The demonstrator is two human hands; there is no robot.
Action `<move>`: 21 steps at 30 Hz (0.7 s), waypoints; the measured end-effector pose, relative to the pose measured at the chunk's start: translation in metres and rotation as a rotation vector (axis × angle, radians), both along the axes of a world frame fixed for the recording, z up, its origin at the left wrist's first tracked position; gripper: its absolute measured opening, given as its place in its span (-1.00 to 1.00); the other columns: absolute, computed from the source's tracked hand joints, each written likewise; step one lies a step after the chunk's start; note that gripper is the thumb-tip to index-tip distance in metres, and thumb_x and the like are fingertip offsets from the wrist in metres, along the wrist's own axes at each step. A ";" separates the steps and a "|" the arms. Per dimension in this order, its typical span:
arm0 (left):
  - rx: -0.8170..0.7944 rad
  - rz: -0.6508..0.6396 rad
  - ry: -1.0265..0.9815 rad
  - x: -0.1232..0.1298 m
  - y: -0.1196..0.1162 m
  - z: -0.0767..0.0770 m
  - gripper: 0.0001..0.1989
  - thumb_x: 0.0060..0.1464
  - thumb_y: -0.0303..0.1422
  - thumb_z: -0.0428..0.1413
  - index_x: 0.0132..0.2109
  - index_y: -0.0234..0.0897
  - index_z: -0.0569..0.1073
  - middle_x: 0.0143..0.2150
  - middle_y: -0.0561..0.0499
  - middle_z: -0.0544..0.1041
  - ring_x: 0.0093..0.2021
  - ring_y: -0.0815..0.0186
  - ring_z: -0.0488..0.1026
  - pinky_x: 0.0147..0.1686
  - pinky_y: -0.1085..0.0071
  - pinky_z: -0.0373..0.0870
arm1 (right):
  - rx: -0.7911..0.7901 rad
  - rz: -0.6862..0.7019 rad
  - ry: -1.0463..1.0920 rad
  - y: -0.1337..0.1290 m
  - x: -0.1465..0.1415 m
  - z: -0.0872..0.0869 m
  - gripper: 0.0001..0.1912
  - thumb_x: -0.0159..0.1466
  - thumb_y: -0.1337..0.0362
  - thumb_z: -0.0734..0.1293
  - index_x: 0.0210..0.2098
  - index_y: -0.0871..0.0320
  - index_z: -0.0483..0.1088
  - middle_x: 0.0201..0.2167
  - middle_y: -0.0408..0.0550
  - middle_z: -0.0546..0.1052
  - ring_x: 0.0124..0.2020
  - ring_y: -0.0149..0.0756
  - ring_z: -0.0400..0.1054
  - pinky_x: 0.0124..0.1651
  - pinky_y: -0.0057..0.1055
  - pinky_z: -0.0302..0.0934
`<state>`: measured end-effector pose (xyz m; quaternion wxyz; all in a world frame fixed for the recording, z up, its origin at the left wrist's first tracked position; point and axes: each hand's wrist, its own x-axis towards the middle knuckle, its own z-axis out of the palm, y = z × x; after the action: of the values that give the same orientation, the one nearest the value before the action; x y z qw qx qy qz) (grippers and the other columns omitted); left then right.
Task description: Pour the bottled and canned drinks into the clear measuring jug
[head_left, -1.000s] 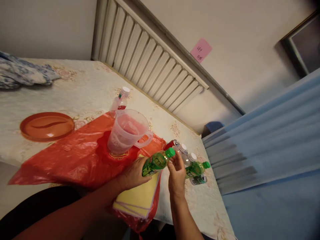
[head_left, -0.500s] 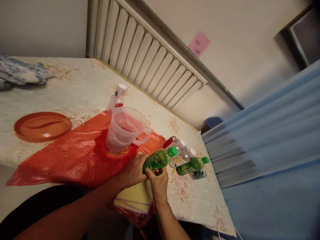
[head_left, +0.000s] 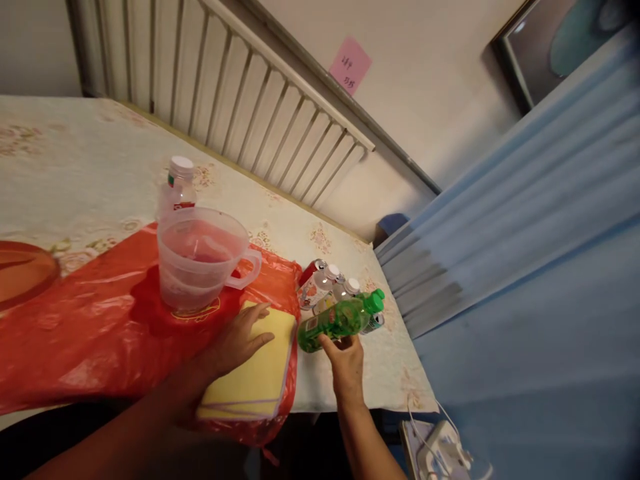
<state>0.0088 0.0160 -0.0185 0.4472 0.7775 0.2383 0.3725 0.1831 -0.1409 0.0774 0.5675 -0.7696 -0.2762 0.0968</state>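
Observation:
My right hand (head_left: 347, 360) grips a green-capped drink bottle (head_left: 337, 321), tilted with its cap toward the upper right. Free of the bottle, my left hand (head_left: 244, 337) hovers over or rests on a yellow cloth (head_left: 260, 373), its fingers spread; contact is unclear. The cloth lies folded on a red plastic bag (head_left: 75, 333). Left of that hand stands a clear measuring jug (head_left: 200, 267) with its handle to the right, on a red scalloped mat (head_left: 145, 300). Behind the held bottle are a white-capped bottle (head_left: 320, 287), a red can (head_left: 311, 268) and other drinks, partly hidden.
A white-capped bottle (head_left: 177, 187) stands behind the jug. An orange plate (head_left: 25, 273) is cut off at the left edge. The floral tablecloth (head_left: 100, 167) runs back to a radiator (head_left: 240, 93). Blue curtains (head_left: 525, 267) hang at right; a power strip (head_left: 443, 450) sits lower right.
My left hand has let go of the green bottle and opened over the cloth. My right hand has carried the bottle rightward, toward the other drinks. The view has turned right.

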 end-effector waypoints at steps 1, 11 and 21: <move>-0.008 0.000 0.007 0.000 0.001 -0.001 -0.51 0.12 -0.21 0.12 0.17 -0.24 0.31 0.04 -0.19 0.52 0.04 0.08 0.49 0.05 0.07 0.44 | -0.002 -0.024 -0.008 -0.008 0.011 -0.002 -0.54 -0.09 0.14 0.53 -0.24 0.23 0.48 -0.35 0.01 0.61 -0.35 -0.20 0.47 -0.25 -0.33 0.33; -0.053 -0.039 0.076 0.004 0.005 0.004 -0.57 0.09 -0.21 0.10 0.09 -0.23 0.38 -0.11 -0.10 0.59 -0.10 0.14 0.56 -0.04 0.19 0.50 | -0.016 -0.373 -0.099 -0.063 0.117 -0.047 -0.47 -0.17 0.06 0.51 -0.27 0.26 0.49 -0.34 0.08 0.62 -0.29 -0.06 0.50 -0.27 -0.29 0.32; -0.059 -0.055 0.070 0.004 0.005 0.006 -0.59 0.10 -0.20 0.08 0.07 -0.25 0.39 -0.15 -0.09 0.60 -0.14 0.18 0.58 -0.08 0.22 0.53 | -0.051 -0.443 -0.170 -0.044 0.153 -0.063 -0.57 -0.18 0.07 0.49 -0.35 0.19 0.48 -0.44 -0.01 0.59 -0.30 -0.06 0.45 -0.25 -0.28 0.27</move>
<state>0.0128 0.0209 -0.0122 0.4714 0.7827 0.2433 0.3256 0.3362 -0.1848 0.0142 0.5299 -0.8309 -0.1448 -0.0886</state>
